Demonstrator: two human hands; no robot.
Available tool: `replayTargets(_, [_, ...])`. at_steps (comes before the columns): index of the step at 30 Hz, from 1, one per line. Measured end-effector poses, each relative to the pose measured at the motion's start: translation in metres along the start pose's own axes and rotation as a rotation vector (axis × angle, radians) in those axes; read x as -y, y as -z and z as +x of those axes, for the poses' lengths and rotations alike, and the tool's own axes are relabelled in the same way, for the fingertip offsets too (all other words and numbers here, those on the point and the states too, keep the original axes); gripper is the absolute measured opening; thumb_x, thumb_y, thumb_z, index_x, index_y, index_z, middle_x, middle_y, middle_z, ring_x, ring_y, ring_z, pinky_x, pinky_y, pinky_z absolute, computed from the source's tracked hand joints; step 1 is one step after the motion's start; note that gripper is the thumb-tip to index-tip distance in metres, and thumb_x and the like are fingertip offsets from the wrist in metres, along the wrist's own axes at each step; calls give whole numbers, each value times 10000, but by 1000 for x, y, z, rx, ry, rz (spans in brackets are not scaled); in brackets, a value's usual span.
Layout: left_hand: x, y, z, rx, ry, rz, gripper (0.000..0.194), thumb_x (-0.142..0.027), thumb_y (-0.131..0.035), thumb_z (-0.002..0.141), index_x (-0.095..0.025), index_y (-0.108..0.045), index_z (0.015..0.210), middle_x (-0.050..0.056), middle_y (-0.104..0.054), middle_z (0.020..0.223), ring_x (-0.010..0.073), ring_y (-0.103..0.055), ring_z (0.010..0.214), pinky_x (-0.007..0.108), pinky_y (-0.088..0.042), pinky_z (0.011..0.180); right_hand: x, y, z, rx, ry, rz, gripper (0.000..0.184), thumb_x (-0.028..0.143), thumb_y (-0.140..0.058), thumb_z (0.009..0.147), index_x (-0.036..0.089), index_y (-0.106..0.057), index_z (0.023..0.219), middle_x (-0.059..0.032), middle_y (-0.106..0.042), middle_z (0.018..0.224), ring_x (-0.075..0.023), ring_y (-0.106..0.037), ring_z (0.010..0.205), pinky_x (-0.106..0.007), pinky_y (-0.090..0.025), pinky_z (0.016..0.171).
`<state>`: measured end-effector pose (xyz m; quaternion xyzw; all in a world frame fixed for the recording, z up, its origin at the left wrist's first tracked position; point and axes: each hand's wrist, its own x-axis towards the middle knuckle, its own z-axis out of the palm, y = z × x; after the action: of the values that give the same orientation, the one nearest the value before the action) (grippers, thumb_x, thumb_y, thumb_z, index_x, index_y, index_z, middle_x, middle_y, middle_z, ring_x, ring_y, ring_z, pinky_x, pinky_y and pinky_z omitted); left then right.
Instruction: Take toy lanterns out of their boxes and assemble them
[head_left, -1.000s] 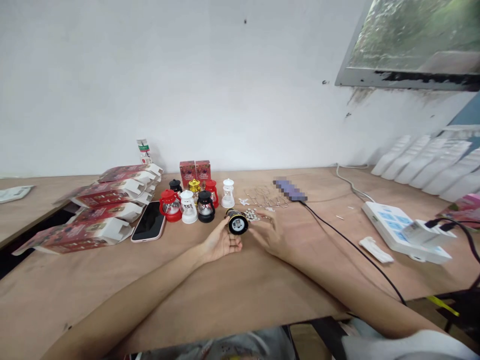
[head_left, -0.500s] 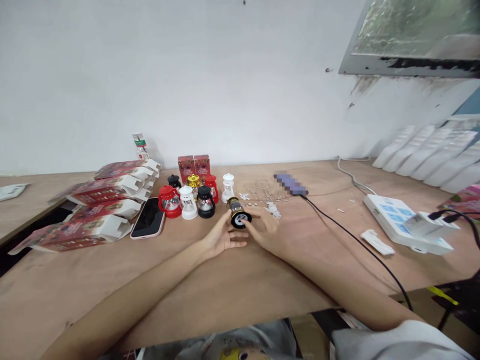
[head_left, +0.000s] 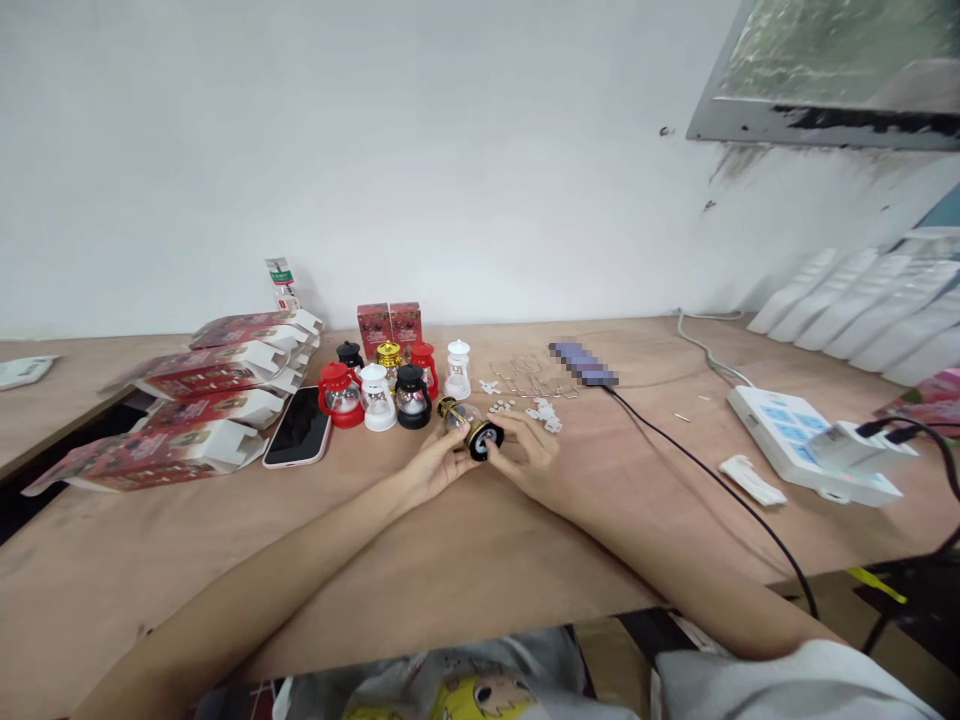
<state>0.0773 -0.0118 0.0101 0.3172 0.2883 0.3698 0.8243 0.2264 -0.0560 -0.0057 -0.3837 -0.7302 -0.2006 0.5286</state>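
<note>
A small black-and-gold lantern (head_left: pixel 460 413) lies tilted in my left hand (head_left: pixel 436 466), its round black base facing me. The left fingers and thumb are closed about its clear middle. My right hand (head_left: pixel 531 455) grips the base, thumb pressed on its white centre and fingers at the rim; whatever lies under the thumb is hidden. Just beyond the right fingers lie small round button cells (head_left: pixel 501 406) and white plastic pieces (head_left: pixel 545 412). To the left stand several lanterns, among them a black one (head_left: pixel 412 398), a red one (head_left: pixel 341 397) and a white one (head_left: pixel 377 400).
Flattened red cartons (head_left: pixel 217 370) and a phone (head_left: pixel 298 428) lie at left. Two red boxes (head_left: pixel 390 327) stand behind the lanterns. Thin wire handles (head_left: pixel 532 380) and a pixelated phone (head_left: pixel 583 364) on a black cable lie beyond my right hand. A power strip (head_left: pixel 787 440) sits at right.
My right hand has come in from beside the lantern and its thumb now presses on the base. The lantern has turned so that its top points further left.
</note>
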Motion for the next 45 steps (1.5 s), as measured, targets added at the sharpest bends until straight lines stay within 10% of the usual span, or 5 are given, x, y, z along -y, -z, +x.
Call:
replayTargets(23, [5, -3, 0, -34, -42, 50, 102, -162, -593, 812, -99, -600, 892, 91, -680, 846, 150, -648, 744, 280, -559, 731, -6, -7, -5, -38, 108, -198, 499, 54, -434, 832, 203, -412, 1307, -57, -709, 979, -138, -688, 668, -219, -548, 587])
replayTargets(33, [5, -5, -3, -81, -73, -14, 95, -159, -592, 812, -119, -581, 897, 59, -680, 804, 141, -655, 694, 293, -563, 740, 2, -2, -1, 25, -22, -43, 109, 141, -507, 844, 206, -549, 921, -93, -698, 983, -181, -671, 911, -276, -561, 736])
replayTargets(45, [11, -3, 2, -109, -115, -33, 160, -178, -652, 768, -124, -560, 888, 66, -674, 830, 146, -655, 720, 354, -532, 840, -5, -3, -2, 58, 71, -158, 129, 134, -476, 868, 193, -585, 905, -114, -691, 1022, -170, -682, 830, -273, -553, 705])
